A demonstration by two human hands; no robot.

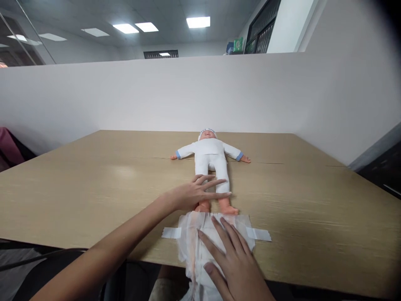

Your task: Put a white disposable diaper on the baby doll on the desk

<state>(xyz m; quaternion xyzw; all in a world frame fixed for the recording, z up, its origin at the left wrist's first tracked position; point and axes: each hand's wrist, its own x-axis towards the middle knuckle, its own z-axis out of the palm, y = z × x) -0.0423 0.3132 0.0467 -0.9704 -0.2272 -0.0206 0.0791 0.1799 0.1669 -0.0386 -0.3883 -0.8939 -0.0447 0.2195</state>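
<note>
A baby doll [210,147] in a white outfit with blue cuffs and a white cap lies on its back, arms spread, its bare feet toward me. Over its lower legs is my left hand [196,193], fingers spread; whether it presses on them I cannot tell. An unfolded white diaper [187,246] lies just below the doll's feet, its side tabs stretched out left and right. Its near end hangs past the table edge. My right hand [233,259] rests flat on the diaper with fingers apart.
The wooden table [103,184] runs back to a white partition [200,92]. At the far left is a maroon cloth-like thing [10,146]. A dark cable [40,257] and a dark chair-like shape are at the lower left, below the table's front edge.
</note>
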